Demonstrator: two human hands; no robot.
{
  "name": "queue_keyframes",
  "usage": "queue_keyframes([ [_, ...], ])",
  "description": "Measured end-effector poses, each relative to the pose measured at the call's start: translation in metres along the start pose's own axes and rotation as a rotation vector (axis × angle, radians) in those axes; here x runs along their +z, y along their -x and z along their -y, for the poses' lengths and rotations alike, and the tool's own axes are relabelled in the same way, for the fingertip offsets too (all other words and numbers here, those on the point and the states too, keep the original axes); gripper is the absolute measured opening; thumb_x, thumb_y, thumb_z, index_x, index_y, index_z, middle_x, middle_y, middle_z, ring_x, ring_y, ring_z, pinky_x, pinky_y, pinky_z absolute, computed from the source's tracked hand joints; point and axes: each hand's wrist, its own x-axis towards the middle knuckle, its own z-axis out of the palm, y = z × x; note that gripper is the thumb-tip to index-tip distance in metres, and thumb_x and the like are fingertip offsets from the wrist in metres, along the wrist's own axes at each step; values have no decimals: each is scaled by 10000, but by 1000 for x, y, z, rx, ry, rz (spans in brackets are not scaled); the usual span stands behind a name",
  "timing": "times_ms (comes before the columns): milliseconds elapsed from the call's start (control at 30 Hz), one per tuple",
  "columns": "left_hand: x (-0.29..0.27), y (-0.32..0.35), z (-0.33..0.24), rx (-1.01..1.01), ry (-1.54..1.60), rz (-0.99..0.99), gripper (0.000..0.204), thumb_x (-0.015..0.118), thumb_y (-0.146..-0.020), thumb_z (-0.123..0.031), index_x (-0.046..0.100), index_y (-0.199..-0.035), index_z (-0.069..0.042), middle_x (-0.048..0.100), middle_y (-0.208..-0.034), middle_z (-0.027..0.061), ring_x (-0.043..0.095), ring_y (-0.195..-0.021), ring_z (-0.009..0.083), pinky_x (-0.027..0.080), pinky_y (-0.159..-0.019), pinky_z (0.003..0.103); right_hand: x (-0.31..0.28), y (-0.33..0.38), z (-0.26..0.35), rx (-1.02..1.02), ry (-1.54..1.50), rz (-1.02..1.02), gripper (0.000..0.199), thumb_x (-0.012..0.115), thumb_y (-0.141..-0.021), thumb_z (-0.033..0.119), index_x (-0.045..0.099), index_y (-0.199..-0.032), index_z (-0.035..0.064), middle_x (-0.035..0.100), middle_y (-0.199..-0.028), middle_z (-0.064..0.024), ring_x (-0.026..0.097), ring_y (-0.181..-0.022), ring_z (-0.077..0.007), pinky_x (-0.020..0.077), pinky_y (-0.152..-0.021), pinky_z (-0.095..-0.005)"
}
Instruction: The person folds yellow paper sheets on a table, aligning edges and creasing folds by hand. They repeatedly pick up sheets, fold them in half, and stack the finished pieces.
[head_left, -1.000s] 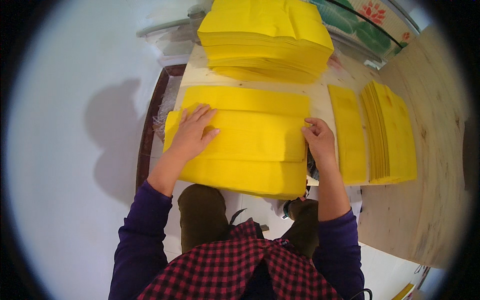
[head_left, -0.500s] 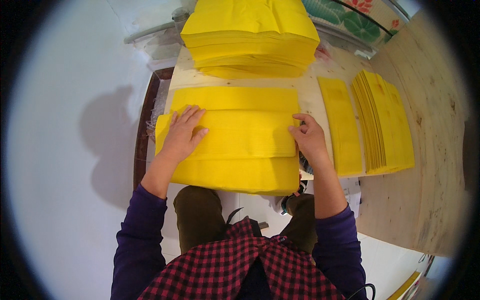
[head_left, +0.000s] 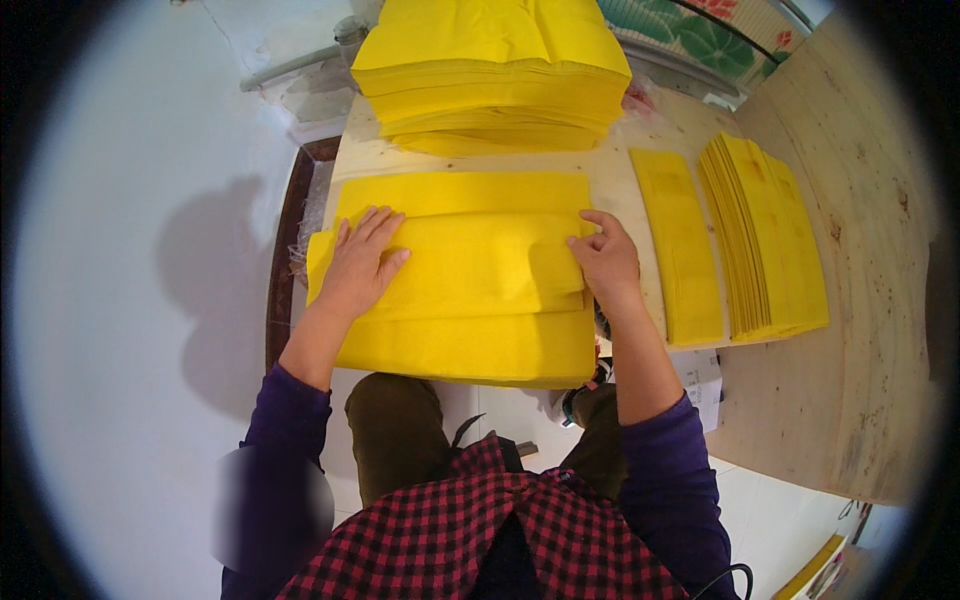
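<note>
In front of me a yellow sheet point(head_left: 470, 260) of paper-like or cloth-like material lies folded into a band over more yellow sheets. My left hand point(head_left: 362, 262) rests flat on the band's left part, fingers spread and thumb out to the side. At the band's right end my right hand point(head_left: 608, 258) is closed, with thumb and bent forefinger at the edge of the sheet. Its other fingers are curled in. Beyond the band shows a strip of the yellow layer point(head_left: 470, 190) underneath; another yellow part point(head_left: 470, 350) hangs toward my knees.
A tall stack of yellow sheets point(head_left: 490, 85) stands at the far side of the wooden table point(head_left: 345, 160). To the right lie a flat folded yellow piece point(head_left: 680, 250) and a thick bundle of folded ones point(head_left: 765, 240). A wooden panel point(head_left: 850, 250) rises at the right.
The right hand has shifted slightly at the band's right end, its forefinger a little more bent. The left hand stays on the sheet. The whole view has moved slightly.
</note>
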Motion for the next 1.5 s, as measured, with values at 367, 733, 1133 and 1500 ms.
queue_keyframes([
  [367,0,5,-2,24,-8,28,499,542,-941,-273,440,-1391,-83,414,-1459,136,321,-1390,301,180,-1162,480,-2,-1,-14,21,15,-28,413,661,-819,129,572,-1213,41,678,-858,-112,640,-778,-190,495,-722,-320],
  [733,2,11,1,26,1,0,498,527,-944,-261,427,-1400,-85,393,-1470,140,310,-1395,303,194,-1162,462,-1,14,-13,-45,-340,-123,449,484,-1014,320,485,-1327,-1,578,-1215,-112,551,-1110,-181,430,-968,-304],
  [1133,-6,15,12,3,8,-16,460,517,-949,-230,451,-1377,-76,433,-1437,138,342,-1374,303,210,-1147,488,14,20,-5,-116,-360,41,609,401,-1017,429,360,-1428,-18,336,-1470,-182,293,-1378,-266,228,-1132,-357],
  [1500,-16,39,71,-257,360,-220,407,448,-1004,-234,457,-1379,-75,497,-1386,145,417,-1329,272,265,-1124,435,25,26,8,-199,-17,28,628,406,-1013,426,331,-1452,-17,198,-1559,-214,161,-1460,-304,148,-1165,-384],
])
